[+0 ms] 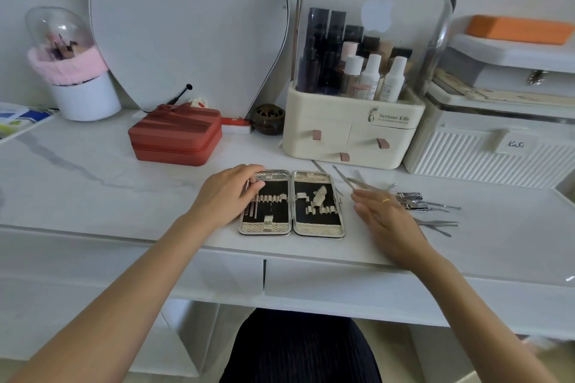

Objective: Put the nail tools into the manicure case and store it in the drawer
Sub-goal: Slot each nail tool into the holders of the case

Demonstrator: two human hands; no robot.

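Left hand (230, 193) of mine rests on the left half of the case (292, 204), fingers curled over its top left corner and pressing on the slim tools already seated in the loops there. My right hand (384, 214) hovers just right of the case, fingers loosely bent around a thin metal tool (357, 182) whose tip points up and away from the case; the blur keeps me from seeing how firmly it is pinched. I can see a ring (386, 200) on that hand.

I see the case lying open and flat near the front edge of the tabletop (93, 183), black lining up, a few tools in the left half and a clipper-like piece in the right half. Right of the case, partly behind my right hand, the loose tools (432, 211) lie scattered on the tabletop: clippers, scissors, thin picks. Two drawer fronts (326, 281) sit shut just below the case.

Behind the case stands a cream organizer (354, 134) with a clear lid. Behind and left of the case sits a red zip box (175, 138).
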